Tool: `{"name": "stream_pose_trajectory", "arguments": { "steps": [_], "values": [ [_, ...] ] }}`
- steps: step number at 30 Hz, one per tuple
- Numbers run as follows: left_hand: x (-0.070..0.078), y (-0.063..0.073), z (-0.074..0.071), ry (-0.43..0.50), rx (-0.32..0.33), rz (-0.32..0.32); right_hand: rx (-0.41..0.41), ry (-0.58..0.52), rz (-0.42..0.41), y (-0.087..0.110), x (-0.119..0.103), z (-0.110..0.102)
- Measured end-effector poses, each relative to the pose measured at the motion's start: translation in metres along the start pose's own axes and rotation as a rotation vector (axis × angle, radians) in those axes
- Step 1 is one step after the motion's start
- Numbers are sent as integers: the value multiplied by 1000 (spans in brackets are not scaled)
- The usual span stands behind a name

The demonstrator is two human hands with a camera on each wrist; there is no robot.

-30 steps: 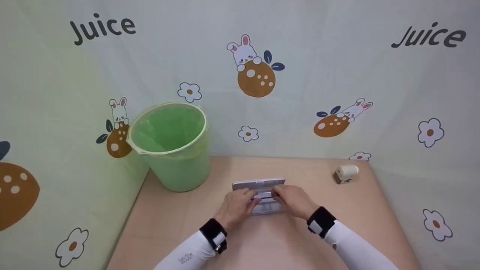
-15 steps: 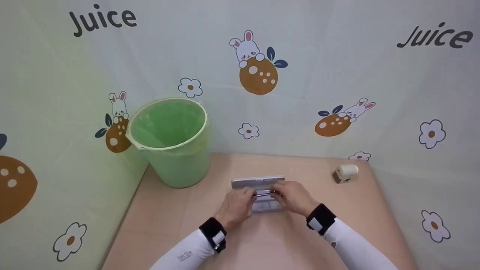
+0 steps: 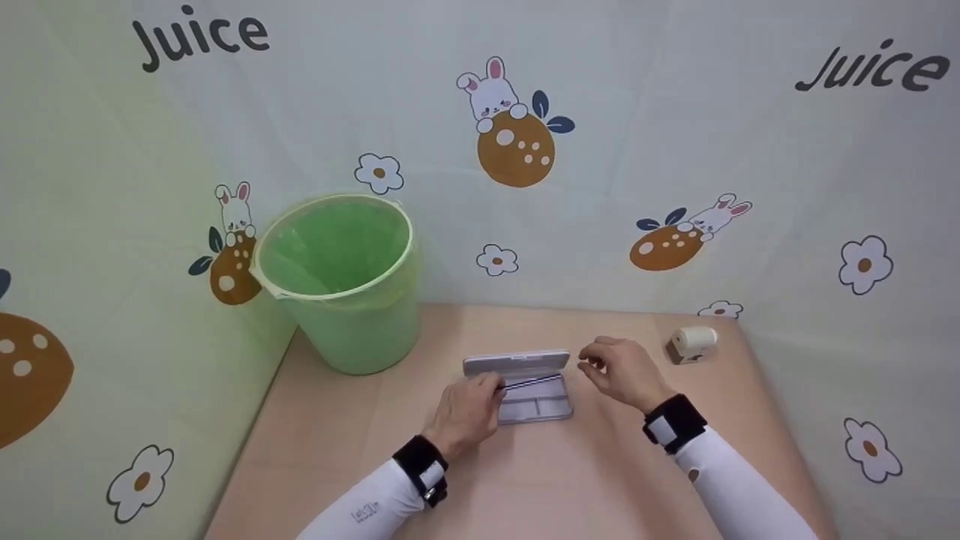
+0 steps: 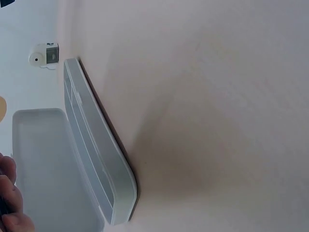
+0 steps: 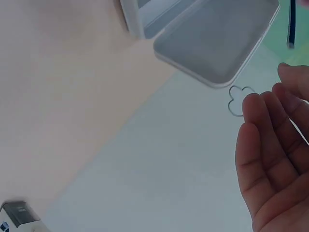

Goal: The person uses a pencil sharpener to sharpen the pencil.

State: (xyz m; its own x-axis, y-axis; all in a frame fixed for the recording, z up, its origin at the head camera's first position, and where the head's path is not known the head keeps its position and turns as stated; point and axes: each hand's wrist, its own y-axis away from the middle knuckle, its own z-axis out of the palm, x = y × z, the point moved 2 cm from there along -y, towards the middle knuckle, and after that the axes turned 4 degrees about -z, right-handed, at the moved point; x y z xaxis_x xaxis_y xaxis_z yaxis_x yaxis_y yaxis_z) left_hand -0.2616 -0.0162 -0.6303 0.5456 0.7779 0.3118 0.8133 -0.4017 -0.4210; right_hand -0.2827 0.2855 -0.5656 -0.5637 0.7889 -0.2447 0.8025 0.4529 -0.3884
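My left hand (image 3: 465, 412) pinches one end of a thin dark pencil (image 3: 534, 382), which points right across an open grey pencil case (image 3: 517, 411). The case's lid (image 3: 517, 364) stands raised at the back, and its tray has divided compartments. The left hand covers the case's left end. In the left wrist view, fingers (image 4: 12, 193) show at the edge before the lid. My right hand (image 3: 622, 371) is off to the right of the case, fingers loosely bent and holding nothing. The pencil's free end (image 5: 291, 34) appears beyond its fingertips in the right wrist view.
A green bin (image 3: 360, 330) with a liner stands at the back left of the table. Near the back right corner sits a small white and brown pencil sharpener (image 3: 694, 345) with a round hole. A printed curtain (image 3: 600, 187) encloses the back and sides.
Both hands held the pencil over the case. The right hand has let go and moved right and back, while the left keeps its grip, the pencil now slanting up to the right.
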Motion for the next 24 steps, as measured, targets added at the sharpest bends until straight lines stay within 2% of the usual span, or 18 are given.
{"name": "stream_pose_trajectory", "arguments": {
  "steps": [11, 15, 18, 24],
  "values": [
    [-3, 1, 0, 1, -5, -31, 13, 124, 329, 26, 104, -22],
    [-3, 2, 0, -16, -1, -37, -19, 322, 386, 34, 132, -26],
    [-3, 3, 0, -15, 1, -22, -88, 402, 414, 43, 150, -27],
    [-3, 2, 0, -1, -3, -32, -150, 304, 444, 59, 174, -24]
  ]
}}
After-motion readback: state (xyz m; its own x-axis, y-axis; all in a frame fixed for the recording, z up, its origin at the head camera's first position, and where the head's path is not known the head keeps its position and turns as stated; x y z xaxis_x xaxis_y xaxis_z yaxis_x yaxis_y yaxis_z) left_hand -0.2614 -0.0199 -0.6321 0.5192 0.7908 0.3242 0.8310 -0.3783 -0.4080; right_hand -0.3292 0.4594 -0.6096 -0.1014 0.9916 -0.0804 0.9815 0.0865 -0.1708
